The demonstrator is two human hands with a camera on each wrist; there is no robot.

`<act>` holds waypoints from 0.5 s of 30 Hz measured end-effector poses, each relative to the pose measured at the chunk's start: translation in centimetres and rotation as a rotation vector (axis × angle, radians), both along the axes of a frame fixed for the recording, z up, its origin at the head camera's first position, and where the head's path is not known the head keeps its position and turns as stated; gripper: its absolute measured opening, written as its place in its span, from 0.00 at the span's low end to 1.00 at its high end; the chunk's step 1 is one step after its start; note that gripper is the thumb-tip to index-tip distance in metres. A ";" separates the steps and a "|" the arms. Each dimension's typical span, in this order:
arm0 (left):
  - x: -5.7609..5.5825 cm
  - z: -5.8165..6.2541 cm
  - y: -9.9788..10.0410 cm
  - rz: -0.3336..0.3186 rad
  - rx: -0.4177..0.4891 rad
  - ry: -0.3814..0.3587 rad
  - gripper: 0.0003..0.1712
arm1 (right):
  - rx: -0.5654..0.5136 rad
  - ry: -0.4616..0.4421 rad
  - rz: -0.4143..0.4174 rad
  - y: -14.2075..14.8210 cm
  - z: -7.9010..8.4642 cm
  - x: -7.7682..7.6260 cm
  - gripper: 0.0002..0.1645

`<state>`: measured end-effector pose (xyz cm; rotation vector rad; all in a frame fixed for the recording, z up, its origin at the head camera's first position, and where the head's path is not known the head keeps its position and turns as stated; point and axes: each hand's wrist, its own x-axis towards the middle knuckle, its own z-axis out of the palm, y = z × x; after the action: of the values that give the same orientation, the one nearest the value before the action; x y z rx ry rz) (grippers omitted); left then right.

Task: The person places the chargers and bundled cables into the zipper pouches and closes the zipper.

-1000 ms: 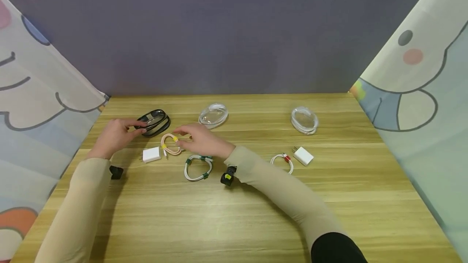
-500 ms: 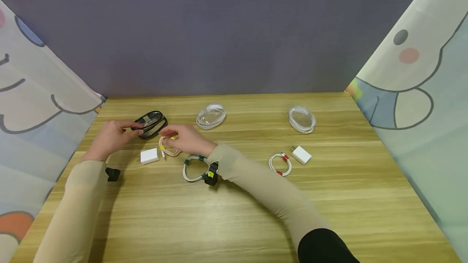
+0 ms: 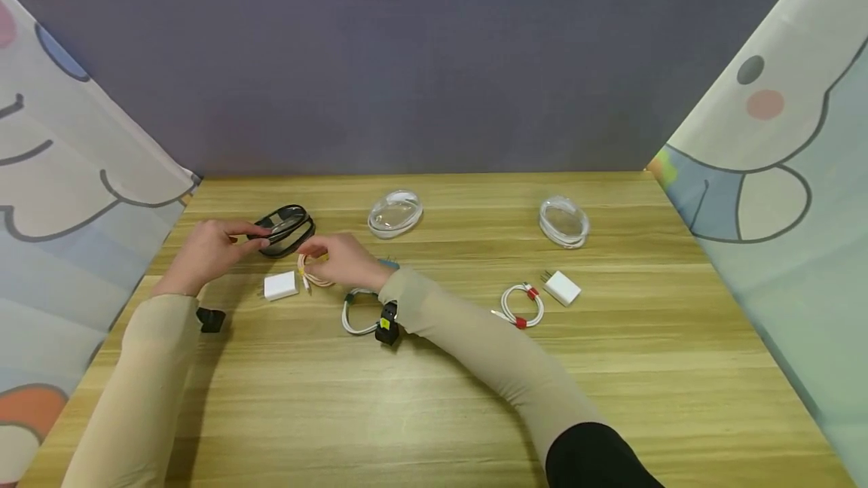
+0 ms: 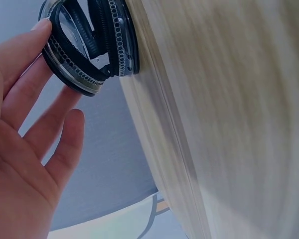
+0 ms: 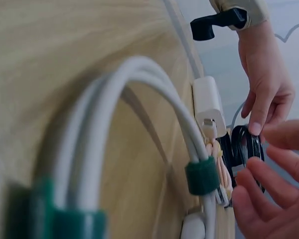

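At the table's far left, my left hand pinches the edge of a small clear zip case with black trim. Its zipped halves stand apart in the left wrist view, where the raised zipper rim lies against my fingertips. My right hand hovers just right of that case with loosely bent fingers and nothing between them. Partly hidden under it is a coiled pale pink cable with yellow ties. A coiled white cable with green ties lies below my right wrist.
A white plug charger sits before the black-trimmed case. Two white-trimmed clear cases, one centre and one right, lie farther back. At right are a red-tied white cable and another charger. A blue object shows behind my right wrist.
My right hand has moved left over the pink cable, toward the black-trimmed case, and my wrist now covers part of the green-tied cable. The left hand keeps its hold on the case.
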<state>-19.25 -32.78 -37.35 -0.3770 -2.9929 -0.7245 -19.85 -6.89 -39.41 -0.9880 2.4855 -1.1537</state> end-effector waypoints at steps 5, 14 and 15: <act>-0.1 -0.1 0.1 -0.011 0.003 0.007 0.15 | 0.050 0.005 -0.097 0.3 -0.5 -0.5 0.20; -0.2 -0.1 0.0 -0.008 0.016 -0.007 0.15 | 0.174 0.002 -0.175 0.2 -0.5 -0.6 0.23; -0.2 -0.1 0.0 -0.012 0.017 -0.007 0.16 | 0.186 0.005 -0.186 0.2 -0.5 -0.6 0.23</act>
<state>-19.48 -32.76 -37.42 -0.3923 -2.9914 -0.7531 -20.47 -6.72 -39.88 -0.7245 2.6767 -0.9461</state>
